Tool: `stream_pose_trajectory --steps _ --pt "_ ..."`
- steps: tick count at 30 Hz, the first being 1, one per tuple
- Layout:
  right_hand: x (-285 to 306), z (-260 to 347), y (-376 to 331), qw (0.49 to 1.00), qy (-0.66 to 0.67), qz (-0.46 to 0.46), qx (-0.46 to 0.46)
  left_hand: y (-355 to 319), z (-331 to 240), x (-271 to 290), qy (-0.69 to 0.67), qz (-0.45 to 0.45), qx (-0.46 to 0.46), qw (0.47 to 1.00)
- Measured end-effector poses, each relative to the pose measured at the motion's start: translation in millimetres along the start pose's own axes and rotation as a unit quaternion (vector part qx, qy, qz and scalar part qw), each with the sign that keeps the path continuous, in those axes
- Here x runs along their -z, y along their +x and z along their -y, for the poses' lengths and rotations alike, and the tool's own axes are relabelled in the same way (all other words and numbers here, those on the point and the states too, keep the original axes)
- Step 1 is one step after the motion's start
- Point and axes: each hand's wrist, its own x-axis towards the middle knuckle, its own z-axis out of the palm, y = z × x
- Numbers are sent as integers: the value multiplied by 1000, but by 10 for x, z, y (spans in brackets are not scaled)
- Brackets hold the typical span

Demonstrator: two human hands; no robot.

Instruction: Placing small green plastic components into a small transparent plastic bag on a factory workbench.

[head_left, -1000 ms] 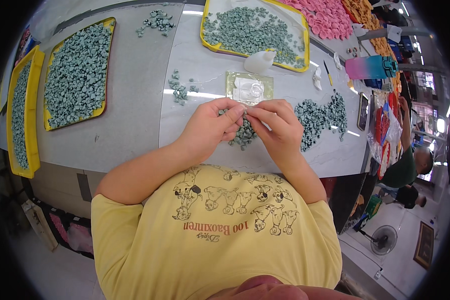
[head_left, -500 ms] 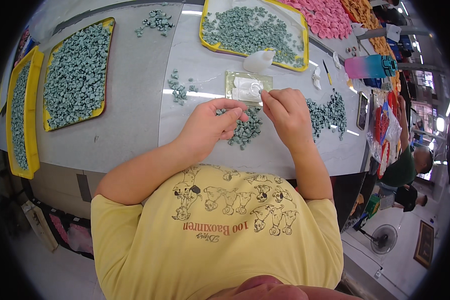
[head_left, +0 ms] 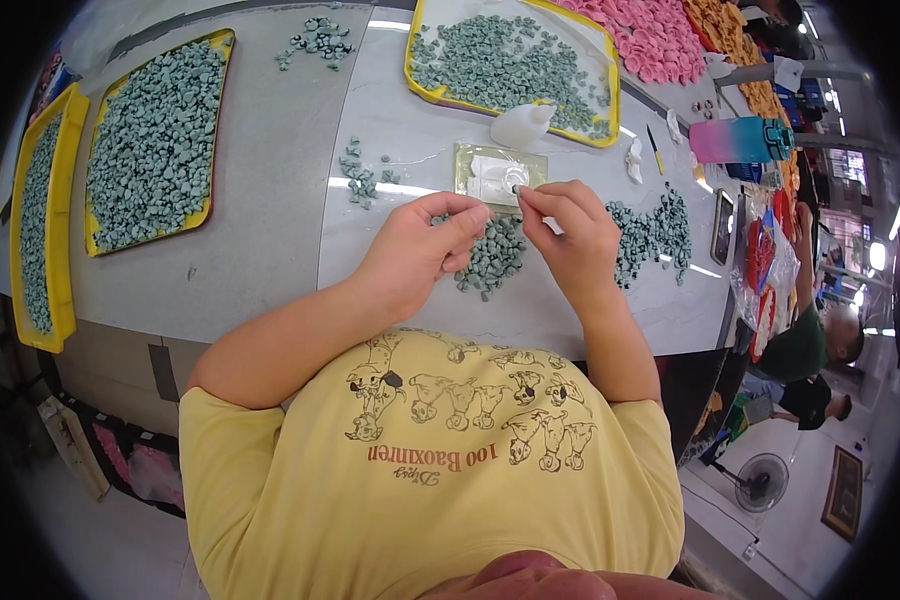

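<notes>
My right hand [head_left: 578, 238] pinches a small dark green piece [head_left: 517, 189] between thumb and fingertips, at the lower right edge of a flat greenish pad [head_left: 537, 165]. White paste-like material [head_left: 490, 178] covers the middle of that pad. To its left, my left hand [head_left: 415, 245] is closed with thumb and forefinger together; anything tiny between them is hidden. Below the pad and between both hands lies a heap of grey-green, pebble-like pieces [head_left: 492, 262]. Behind the pad, a white squeeze bottle [head_left: 522, 125] leans on its side against a tray's edge.
Yellow-rimmed trays of similar pieces stand at the back [head_left: 615, 90], left [head_left: 205, 215] and far left [head_left: 62, 240]. Loose pieces [head_left: 655, 235] lie right of my hand, near a phone [head_left: 722, 227], a yellow-handled knife [head_left: 656, 152] and a pink-blue bottle [head_left: 735, 140].
My right fingertips have shifted slightly toward my left hand and down from the white material, and the green piece now shows darker in them. My left hand has barely moved.
</notes>
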Motion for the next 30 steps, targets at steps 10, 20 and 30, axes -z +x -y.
stream_pose_trajectory --steps 10,20,30 --pt "-7 142 -145 994 92 -38 -44 8 45 -53 -65 14 23 998" --pt "-8 152 -147 992 65 -59 89 -84 -17 -110 -65 67 73 993" --pt "-24 203 -109 988 57 -47 135 -91 -37 -64 -60 84 87 991"
